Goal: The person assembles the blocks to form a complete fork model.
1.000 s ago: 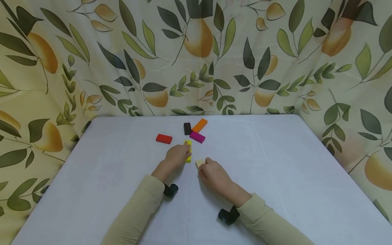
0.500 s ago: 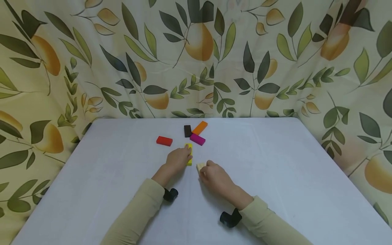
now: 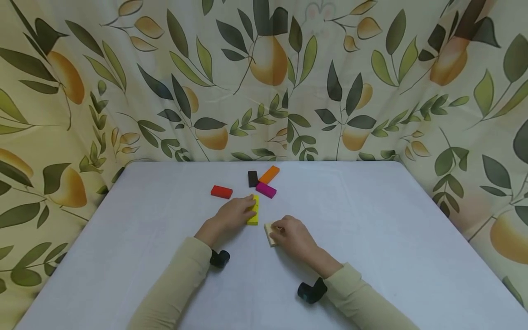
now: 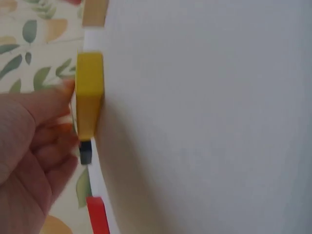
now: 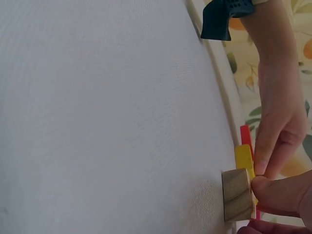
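In the head view my left hand (image 3: 234,213) lies at the left side of a yellow block (image 3: 255,215), its fingertips over that block's edge. The left wrist view shows the thumb against the yellow block (image 4: 90,78) and the other fingers loosely extended. My right hand (image 3: 294,236) pinches a pale wooden block (image 3: 269,234), which lies on the table to the right of and nearer than the yellow one. Wood grain shows on the wooden block (image 5: 237,195) in the right wrist view, with the thumb at its upper edge. Some fingers are partly hidden.
A red block (image 3: 221,191) lies left of the yellow one. Farther back, a dark brown block (image 3: 252,178), an orange block (image 3: 269,175) and a magenta block (image 3: 266,189) lie close together. The white table (image 3: 371,229) ends at a leaf-patterned curtain (image 3: 264,114).
My left hand has shifted left and its fingers have loosened, so more of the yellow block shows. More of the wooden block shows too, under my right hand. The head view has tilted slightly up.
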A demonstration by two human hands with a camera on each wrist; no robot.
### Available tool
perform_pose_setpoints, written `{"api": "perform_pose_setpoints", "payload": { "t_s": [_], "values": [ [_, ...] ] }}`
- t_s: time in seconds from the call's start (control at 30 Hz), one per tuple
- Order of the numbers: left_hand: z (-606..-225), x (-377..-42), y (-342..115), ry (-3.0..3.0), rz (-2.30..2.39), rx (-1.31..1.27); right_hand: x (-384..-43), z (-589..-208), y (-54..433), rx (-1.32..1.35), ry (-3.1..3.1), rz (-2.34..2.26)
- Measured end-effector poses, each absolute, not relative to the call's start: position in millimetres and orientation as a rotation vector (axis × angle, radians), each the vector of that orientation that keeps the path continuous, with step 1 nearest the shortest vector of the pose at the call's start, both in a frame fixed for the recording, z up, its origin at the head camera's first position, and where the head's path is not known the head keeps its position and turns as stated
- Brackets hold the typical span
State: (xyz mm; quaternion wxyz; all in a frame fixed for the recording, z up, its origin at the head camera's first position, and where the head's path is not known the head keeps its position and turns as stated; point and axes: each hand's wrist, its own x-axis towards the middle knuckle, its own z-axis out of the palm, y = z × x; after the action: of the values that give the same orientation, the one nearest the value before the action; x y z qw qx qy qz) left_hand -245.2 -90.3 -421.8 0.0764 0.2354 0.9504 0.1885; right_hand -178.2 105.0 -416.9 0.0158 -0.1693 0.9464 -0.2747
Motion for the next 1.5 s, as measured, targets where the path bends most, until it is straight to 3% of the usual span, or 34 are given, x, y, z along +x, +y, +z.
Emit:
{"api": "perform_pose_setpoints", "payload": {
  "t_s": [0.33,1.5],
  "values": [
    [-421.4,-254.5,-105.3,2.715,0.557,0.794,-180.8,-418.3,108.3,-0.538,2.873,-0.924],
    [-422.7,-251.4,-89.8,2.685,0.602,0.77,-165.1,-418.8,106.4,-0.53,2.887,-0.895]
  ]
}}
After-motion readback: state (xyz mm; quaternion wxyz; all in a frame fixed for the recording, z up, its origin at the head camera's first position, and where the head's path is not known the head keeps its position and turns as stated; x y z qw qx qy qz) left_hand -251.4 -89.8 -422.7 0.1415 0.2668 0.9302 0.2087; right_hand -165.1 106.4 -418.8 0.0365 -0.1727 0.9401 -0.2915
